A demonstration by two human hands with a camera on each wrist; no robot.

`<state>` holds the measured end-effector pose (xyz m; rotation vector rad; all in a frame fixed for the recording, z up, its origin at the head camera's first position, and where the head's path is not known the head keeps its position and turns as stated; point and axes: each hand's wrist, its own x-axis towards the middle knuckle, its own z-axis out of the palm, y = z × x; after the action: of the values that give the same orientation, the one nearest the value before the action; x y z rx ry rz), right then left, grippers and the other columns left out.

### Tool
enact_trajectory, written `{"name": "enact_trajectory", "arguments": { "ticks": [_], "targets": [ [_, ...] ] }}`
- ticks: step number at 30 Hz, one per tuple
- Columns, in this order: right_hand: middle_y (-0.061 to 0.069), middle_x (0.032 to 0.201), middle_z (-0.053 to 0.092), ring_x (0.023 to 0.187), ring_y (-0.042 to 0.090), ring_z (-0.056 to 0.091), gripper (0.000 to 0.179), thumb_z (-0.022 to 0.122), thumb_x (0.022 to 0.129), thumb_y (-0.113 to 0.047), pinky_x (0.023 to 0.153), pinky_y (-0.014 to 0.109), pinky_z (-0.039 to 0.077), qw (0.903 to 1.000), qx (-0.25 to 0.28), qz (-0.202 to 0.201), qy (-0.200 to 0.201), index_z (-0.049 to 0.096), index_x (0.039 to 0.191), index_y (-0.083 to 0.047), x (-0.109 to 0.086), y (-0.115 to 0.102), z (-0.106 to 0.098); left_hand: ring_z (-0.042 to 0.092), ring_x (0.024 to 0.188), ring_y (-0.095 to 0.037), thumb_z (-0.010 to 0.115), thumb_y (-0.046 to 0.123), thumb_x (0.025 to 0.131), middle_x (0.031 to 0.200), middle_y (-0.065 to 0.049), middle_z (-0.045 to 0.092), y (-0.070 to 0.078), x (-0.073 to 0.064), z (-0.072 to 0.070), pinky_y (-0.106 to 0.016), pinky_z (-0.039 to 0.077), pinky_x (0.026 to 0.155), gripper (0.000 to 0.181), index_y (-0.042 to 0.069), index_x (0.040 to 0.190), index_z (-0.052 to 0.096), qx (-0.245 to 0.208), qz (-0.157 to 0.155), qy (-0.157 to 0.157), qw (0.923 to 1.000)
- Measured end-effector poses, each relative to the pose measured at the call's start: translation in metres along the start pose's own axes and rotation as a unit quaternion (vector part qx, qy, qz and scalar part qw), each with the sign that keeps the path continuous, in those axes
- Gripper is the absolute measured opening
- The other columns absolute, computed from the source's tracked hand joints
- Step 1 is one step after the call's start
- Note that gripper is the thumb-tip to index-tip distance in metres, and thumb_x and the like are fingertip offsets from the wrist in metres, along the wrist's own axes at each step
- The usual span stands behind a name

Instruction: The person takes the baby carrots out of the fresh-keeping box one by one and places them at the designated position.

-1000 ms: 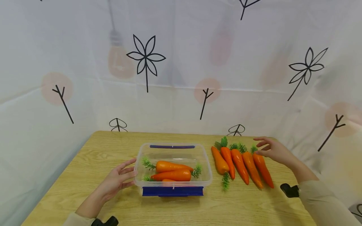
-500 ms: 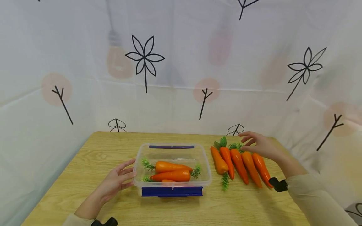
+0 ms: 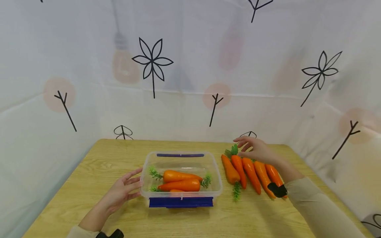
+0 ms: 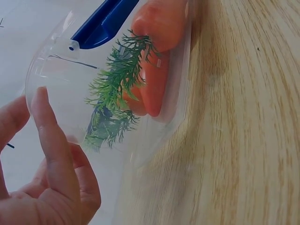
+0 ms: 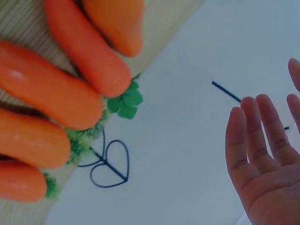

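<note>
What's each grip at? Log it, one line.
left grip: touching clear rectangular plastic box | right grip: empty, near orange tapered carrots | box: open-topped, holding more carrots

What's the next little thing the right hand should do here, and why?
Probably lower the right hand onto the broad-leafed carrot and pinch it: the hand looks empty and hovers near that carrot's leaves, while the left hand touches a clear box holding carrots.
</note>
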<state>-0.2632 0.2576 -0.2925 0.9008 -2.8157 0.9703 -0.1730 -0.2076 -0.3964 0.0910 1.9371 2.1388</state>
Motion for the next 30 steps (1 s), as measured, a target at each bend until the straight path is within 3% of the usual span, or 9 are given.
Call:
{"name": "enact_trajectory", "arguments": {
  "ticks": [8,22,30],
  "targets": [
    [0.007,0.105,0.058,0.089,0.021,0.058,0.043,0.069,0.086,-0.014,0.075,0.037,0.05,0.9997,0.005,-0.017,-0.018,0.054,0.126,-0.009,0.017,-0.017,0.015,0.055,0.105,-0.025,0.06,0.015,0.092,0.139,-0.027,0.033,-0.002,0.0,-0.002,-0.031,0.051,0.08,0.07,0.003,0.147,0.019,0.004,-0.001,0.0,1.0],
    [0.003,0.105,0.059,0.091,0.019,0.058,0.043,0.069,0.085,-0.014,0.077,0.035,0.051,0.9985,0.017,-0.036,-0.038,0.055,0.126,-0.014,0.043,-0.041,0.041,0.056,0.105,-0.025,0.06,0.016,0.092,0.138,-0.026,0.035,-0.002,0.0,-0.001,-0.031,0.052,0.079,0.07,0.003,0.147,0.019,0.002,-0.002,-0.002,1.0],
    [0.006,0.104,0.06,0.09,0.02,0.059,0.044,0.07,0.085,-0.013,0.076,0.034,0.052,0.996,0.024,-0.07,-0.051,0.055,0.126,-0.01,0.056,-0.053,0.053,0.056,0.105,-0.025,0.06,0.016,0.092,0.139,-0.027,0.031,-0.001,0.0,-0.001,-0.03,0.052,0.079,0.07,0.003,0.147,0.019,0.001,0.0,-0.006,1.0]
  ]
}}
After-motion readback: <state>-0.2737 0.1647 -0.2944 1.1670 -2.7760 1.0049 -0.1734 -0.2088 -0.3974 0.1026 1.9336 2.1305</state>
